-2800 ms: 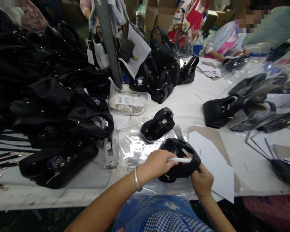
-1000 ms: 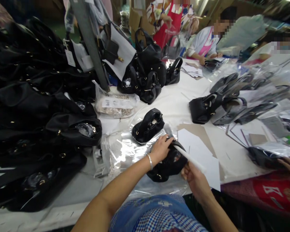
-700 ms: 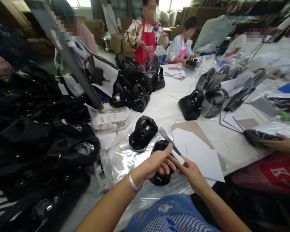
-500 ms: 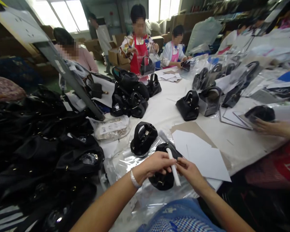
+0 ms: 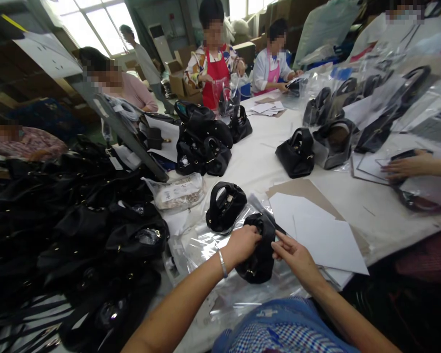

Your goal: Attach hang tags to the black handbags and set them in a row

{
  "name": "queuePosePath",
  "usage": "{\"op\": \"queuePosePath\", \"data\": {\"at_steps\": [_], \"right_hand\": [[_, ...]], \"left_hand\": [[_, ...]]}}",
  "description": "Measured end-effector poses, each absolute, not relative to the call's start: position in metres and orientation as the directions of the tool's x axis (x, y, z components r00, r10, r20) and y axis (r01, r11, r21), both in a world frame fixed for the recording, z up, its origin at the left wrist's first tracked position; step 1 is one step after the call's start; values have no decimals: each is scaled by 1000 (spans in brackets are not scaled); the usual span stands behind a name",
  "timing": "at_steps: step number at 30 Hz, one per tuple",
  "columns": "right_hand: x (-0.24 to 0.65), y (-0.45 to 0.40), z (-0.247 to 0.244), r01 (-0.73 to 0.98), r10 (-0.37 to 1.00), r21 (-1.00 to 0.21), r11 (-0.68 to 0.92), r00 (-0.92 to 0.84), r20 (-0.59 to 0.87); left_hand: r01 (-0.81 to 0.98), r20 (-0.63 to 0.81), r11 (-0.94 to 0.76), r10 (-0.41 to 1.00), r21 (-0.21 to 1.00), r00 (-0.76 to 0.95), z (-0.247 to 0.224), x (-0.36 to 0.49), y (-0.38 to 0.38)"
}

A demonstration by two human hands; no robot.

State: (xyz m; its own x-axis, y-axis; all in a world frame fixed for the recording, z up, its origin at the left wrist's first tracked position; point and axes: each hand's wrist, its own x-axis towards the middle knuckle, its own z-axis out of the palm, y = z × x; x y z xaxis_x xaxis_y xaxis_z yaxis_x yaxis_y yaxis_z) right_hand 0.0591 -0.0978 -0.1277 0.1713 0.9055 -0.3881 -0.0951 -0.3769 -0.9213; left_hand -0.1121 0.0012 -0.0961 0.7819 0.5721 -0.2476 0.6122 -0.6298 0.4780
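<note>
On a white bench [image 5: 242,166], the left hand [image 5: 244,242] reaches into a black handbag [image 5: 257,274], fingers curled, grip unclear; the right hand [image 5: 292,252] angles inward, partly open, fingertips at its side.

Daylight is thrown in through the far windows [image 5: 106,27], their panes washed out to white. Hard glare is bounced off the clear plastic [image 5: 209,242]; the dark bag pile [image 5: 73,220] is left murky, slightly blurred, it seems, and stretched towards the edge.
</note>
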Motion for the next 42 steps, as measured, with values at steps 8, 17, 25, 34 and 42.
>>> {"op": "queuePosePath", "data": {"at_steps": [8,17,25,34,42], "right_hand": [[65,-100,-134,82,913,-915,-395,142,-382],[59,-107,-131,249,919,-884,-395,115,-378],[61,-97,-115,207,931,-911,-355,164,-326],[44,-77,-90,-393,867,-797,-459,-2,-499],[48,-46,-54,-368,931,-865,-341,-7,-364]], "left_hand": [[364,-225,-215,482,906,847,-117,-122,13],[341,-273,21,645,940,714,-90,-132,-10],[442,-307,-41,662,896,684,-101,-131,-32],[450,-250,-58,764,891,595,-98,-123,-43],[358,-214,39,861,933,462,-86,-113,-40]]}}
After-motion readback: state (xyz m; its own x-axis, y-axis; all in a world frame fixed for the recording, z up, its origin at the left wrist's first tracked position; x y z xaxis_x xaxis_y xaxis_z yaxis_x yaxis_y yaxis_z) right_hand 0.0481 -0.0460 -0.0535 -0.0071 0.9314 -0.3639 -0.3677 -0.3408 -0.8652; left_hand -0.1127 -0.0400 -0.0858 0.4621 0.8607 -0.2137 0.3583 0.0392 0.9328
